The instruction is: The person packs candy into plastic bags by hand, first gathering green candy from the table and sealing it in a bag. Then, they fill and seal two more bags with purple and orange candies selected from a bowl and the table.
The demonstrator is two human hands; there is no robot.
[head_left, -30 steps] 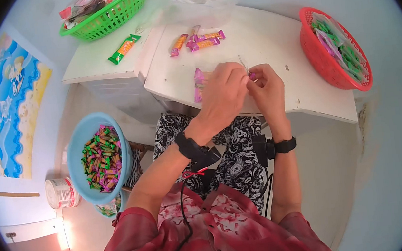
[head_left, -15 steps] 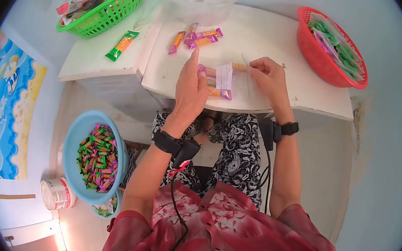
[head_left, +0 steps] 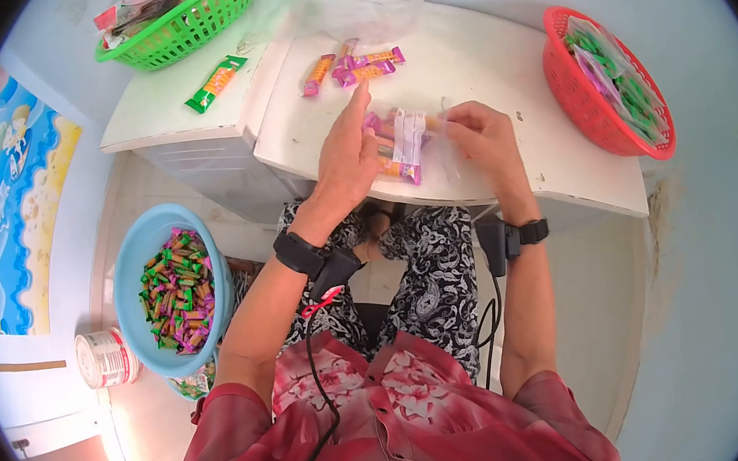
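A clear plastic bag [head_left: 411, 140] with several purple-and-orange snack packets and a white label lies near the front edge of the white table. My left hand [head_left: 347, 159] rests on its edge against the bag's left end, fingers stretched out and the thumb beside the packets. At the other end, my right hand [head_left: 487, 141] pinches the bag's loose plastic between thumb and fingers. Just beyond my left fingertips is a small group of loose purple-and-orange packets [head_left: 367, 72]. A green-and-orange packet [head_left: 216, 84] lies farther left.
A red basket [head_left: 560, 89] with green and purple packs stands at the right. Clear plastic bags [head_left: 367, 1] are heaped at the back. A green basket [head_left: 187, 35] sits back left. Down on the left are a blue basin [head_left: 129, 296] of small packets and a white tub [head_left: 105, 357].
My right hand has drawn slightly left and up, and the bag's loose end is now more folded. The left hand stays against the bag. The whole view has shifted slightly.
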